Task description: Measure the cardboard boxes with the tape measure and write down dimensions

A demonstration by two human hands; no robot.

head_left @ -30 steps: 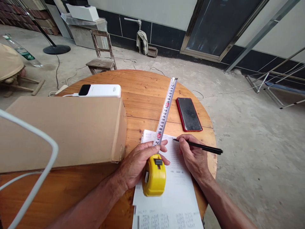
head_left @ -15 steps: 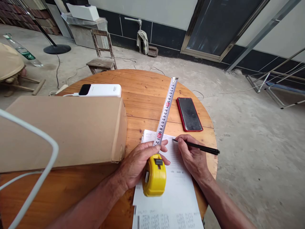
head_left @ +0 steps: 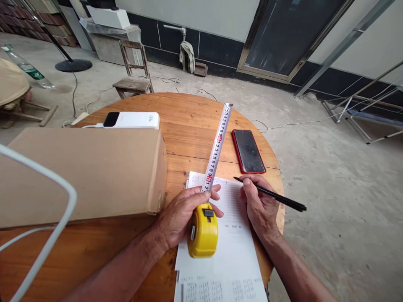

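My left hand (head_left: 184, 214) is closed on a yellow tape measure (head_left: 204, 235), thumb pressed on the blade near its mouth. The silver blade (head_left: 217, 147) is pulled out, slanting away over the table past the 20 mark. Between the fingers and thumb of my right hand (head_left: 260, 201) is a black pen (head_left: 280, 198), its tip pointing left, close to the top right of the paper. Whether the tip touches the paper I cannot tell. Sheets of paper (head_left: 233, 251) with rows of handwritten figures lie under both hands, partly hidden by the tape measure.
A closed cardboard box (head_left: 85, 167) takes up the table's left side, with a white power bank (head_left: 135, 120) behind it. Beyond the paper lies a phone in a red case (head_left: 248, 151). A white bent tube (head_left: 67, 201) crosses the left foreground. A wooden chair (head_left: 134, 79) stands behind the round table (head_left: 185, 109).
My right hand has shifted right with the pen, whose tip has moved away from the written line toward the paper's right edge. My left hand and the tape measure look nearly unchanged.
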